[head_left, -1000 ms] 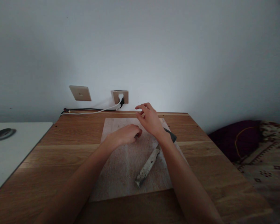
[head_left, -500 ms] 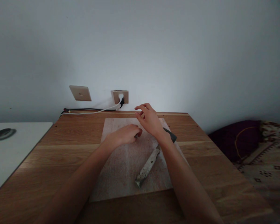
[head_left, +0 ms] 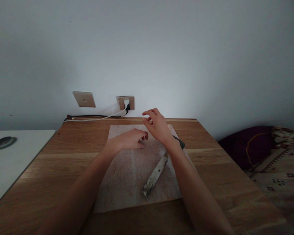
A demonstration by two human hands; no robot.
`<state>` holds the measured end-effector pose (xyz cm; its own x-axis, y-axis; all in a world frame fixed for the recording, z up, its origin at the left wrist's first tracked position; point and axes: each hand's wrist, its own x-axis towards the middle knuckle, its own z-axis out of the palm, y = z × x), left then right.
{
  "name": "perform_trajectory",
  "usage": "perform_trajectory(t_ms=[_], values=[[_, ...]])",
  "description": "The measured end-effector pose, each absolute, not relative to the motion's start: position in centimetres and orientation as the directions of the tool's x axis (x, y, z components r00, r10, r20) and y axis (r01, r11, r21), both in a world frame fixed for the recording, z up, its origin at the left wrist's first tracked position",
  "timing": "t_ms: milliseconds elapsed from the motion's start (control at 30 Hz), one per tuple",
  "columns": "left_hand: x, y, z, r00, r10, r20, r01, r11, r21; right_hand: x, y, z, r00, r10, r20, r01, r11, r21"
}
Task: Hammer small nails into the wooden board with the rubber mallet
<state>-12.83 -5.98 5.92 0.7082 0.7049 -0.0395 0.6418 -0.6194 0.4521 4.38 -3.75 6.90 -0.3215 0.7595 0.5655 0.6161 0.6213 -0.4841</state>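
Observation:
My left hand (head_left: 130, 139) hovers over a pale, worn wooden board (head_left: 122, 182), its fingers curled around some small shiny metal pieces (head_left: 142, 142) whose kind is too small to make out. Just to its right, my right hand (head_left: 157, 126) is raised above the far part of the board. Its thumb and fingers are bent but apart, and I see nothing between them. A hammer (head_left: 155, 175) lies slantwise on the board, its whitish, worn handle towards me. My right forearm hides part of it, and the dark head shows beyond the arm.
The board rests on a brown wooden table (head_left: 73, 166) against a wall. Cables run from a wall socket (head_left: 126, 102) along the table's back edge. On the left stands a white surface (head_left: 22, 160) with a dark round object (head_left: 4, 142); on the right is patterned fabric (head_left: 281, 176).
My left hand has shifted slightly left and its fingers have loosened, showing more of the metal pieces. My right hand and the hammer stay almost where they were.

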Motion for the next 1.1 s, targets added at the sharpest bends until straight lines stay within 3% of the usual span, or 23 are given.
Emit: perform_trajectory(t_ms=[133,367,533,633,733,933,1100], values=[[-14.0,-6.7,7.9,0.690,0.724,-0.005,0.650,-0.616,0.445,4.8,-4.0,7.7,-0.299,0.739,0.603,0.618,0.632,-0.468],[-15.2,-10.3,11.7,0.572,0.797,0.194,0.681,-0.593,0.429,6.1,-6.6,12.0,-0.207,0.647,0.734,0.571,0.689,-0.446],[-14.7,-15.4,10.6,0.509,0.858,0.067,0.787,-0.495,0.367,6.8,-9.8,13.8,-0.169,0.600,0.782,0.573,0.705,-0.418],[-14.0,-19.3,8.7,0.459,0.888,-0.011,0.860,-0.441,0.257,8.4,-12.0,11.4,-0.319,0.667,0.673,0.629,0.681,-0.375],[-14.0,-23.3,6.1,0.548,0.836,-0.003,0.823,-0.539,0.177,11.8,-15.0,6.6,-0.364,0.740,0.566,0.731,0.603,-0.318],[-16.7,-29.1,-0.3,0.470,0.809,0.352,0.855,-0.516,0.044,20.0,-22.5,-3.1,-0.260,0.867,0.426,0.914,0.362,-0.180],[-17.8,-30.5,-3.5,0.401,0.814,0.421,0.891,-0.452,0.025,22.0,-25.6,-6.9,-0.104,0.907,0.408,0.967,0.188,-0.170]])
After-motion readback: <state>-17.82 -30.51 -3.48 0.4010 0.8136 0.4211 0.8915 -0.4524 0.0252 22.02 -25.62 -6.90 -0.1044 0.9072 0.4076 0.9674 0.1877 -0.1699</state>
